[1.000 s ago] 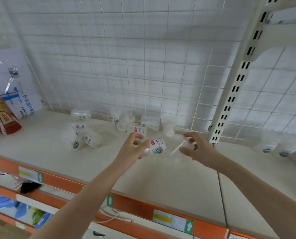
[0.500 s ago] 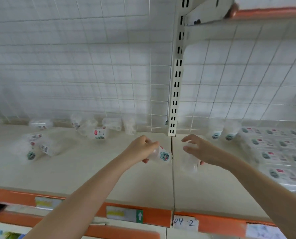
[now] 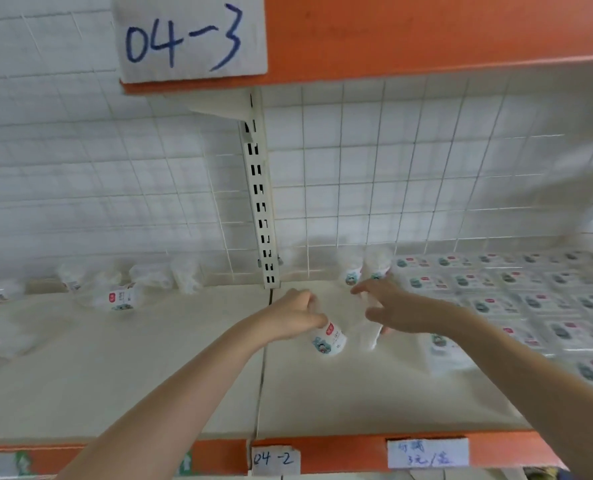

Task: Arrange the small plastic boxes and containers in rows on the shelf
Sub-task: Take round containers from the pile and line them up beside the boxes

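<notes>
Head view: the left hand (image 3: 297, 315) has its grip curled round a small labelled container (image 3: 328, 339), tilted just above the shelf (image 3: 184, 386). The right hand (image 3: 397, 311) spreads its fingers over a clear container (image 3: 374, 332); whether it grips or only touches, I cannot tell. A second ago both hands worked left of the slotted upright (image 3: 262, 209) among the scattered containers (image 3: 122, 296); now they are right of it, beside the rows of flat boxes (image 3: 516, 299). I judge both pieces are about to join two upright containers (image 3: 364, 270) at the back. Contents cannot be made out.
</notes>
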A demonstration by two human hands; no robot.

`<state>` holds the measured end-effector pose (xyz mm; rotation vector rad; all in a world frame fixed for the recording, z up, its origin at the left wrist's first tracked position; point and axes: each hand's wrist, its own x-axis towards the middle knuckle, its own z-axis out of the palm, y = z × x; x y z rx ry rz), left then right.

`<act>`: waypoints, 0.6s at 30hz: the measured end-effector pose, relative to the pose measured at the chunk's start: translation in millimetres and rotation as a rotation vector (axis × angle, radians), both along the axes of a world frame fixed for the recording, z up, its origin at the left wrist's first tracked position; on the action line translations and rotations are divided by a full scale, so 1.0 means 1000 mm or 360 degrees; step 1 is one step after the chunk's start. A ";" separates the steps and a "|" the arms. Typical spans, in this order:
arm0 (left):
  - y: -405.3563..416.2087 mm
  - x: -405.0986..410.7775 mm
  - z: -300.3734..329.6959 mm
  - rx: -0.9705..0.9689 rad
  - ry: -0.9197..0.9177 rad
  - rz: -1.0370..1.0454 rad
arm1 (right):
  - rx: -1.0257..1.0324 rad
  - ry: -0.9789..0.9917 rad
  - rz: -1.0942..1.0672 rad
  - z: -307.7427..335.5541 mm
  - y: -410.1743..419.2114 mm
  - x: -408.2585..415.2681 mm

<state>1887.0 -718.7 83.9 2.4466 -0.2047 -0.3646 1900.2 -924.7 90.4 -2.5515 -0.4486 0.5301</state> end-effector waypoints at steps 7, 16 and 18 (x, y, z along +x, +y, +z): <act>-0.037 0.017 -0.008 0.0222 -0.0459 0.0016 | -0.0440 -0.0492 -0.0061 0.006 -0.011 0.001; -0.037 0.025 -0.010 0.0382 -0.0166 -0.0069 | -0.0597 -0.0516 0.0075 0.009 -0.019 0.025; -0.032 0.026 -0.008 0.0366 -0.0114 -0.0124 | -0.0462 -0.0395 0.0153 0.013 -0.023 0.024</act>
